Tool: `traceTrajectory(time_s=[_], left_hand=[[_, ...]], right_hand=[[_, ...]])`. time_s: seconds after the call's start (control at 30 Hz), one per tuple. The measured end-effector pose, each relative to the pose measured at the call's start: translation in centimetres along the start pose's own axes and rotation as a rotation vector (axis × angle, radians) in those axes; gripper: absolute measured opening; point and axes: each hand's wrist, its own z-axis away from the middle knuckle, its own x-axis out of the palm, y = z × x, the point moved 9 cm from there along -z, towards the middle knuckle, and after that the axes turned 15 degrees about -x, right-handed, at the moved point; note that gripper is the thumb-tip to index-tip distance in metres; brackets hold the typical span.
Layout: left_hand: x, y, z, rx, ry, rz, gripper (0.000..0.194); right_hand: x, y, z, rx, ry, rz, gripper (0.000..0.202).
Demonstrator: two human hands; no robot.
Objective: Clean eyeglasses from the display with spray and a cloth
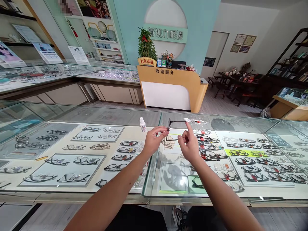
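Note:
A pair of dark-framed glasses (177,121) is held above the glass display case, its temples unfolded and pointing right. My left hand (155,138) pinches the front of the frame between thumb and fingers. At the temple ends is my right hand (190,142), its index finger stretched up to the tip of the far temple, where a small white tag hangs. The thumb and other fingers of that hand are curled near the end of the lower temple. A small white bottle (142,124) stands on the glass just left of my left hand.
Under the glass top (154,189) lie rows of eyeglasses (72,177) on trays, left and right. A cloth (169,143) lies beneath the held glasses. Beyond the case stands a wooden service counter (170,75) with a plant (146,46).

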Motion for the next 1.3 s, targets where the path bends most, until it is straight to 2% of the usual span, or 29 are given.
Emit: traceTrajectory(time_s=[0.3, 0.47, 0.6, 0.83, 1.0, 1.17, 1.23, 1.3], left_hand=[[0.4, -0.1, 0.1, 0.000, -0.023, 0.005, 0.019], [0.9, -0.5, 0.2, -0.037, -0.077, 0.074, 0.022], [1.9, -0.3, 0.8, -0.051, -0.157, 0.101, 0.021], [3.2, -0.9, 1.3, -0.187, -0.243, 0.234, 0.027], [2.6, 0.5, 1.9, -0.035, -0.167, 0.020, 0.019], [1.9, 2.3, 2.6, 0.110, -0.075, -0.172, 0.022], [1.2, 2.6, 2.3, 0.128, -0.035, -0.182, 0.022], [-0.1, 2.7, 1.7, 0.148, 0.059, -0.181, 0.020]], right_hand=[[-0.5, -0.4, -0.1, -0.025, 0.024, 0.011, 0.067], [1.0, -0.4, -0.3, -0.034, -0.104, 0.062, 0.048], [2.6, -0.8, -0.1, -0.115, -0.203, 0.128, 0.052], [3.0, -1.3, 0.0, -0.186, -0.205, 0.111, 0.039], [2.9, -1.4, -0.2, -0.202, -0.218, 0.151, 0.031], [2.7, -0.7, 0.0, -0.178, -0.195, 0.179, 0.032], [2.4, -0.1, 0.1, -0.141, -0.170, 0.182, 0.031], [2.1, 0.3, 0.1, -0.110, -0.153, 0.180, 0.029]])
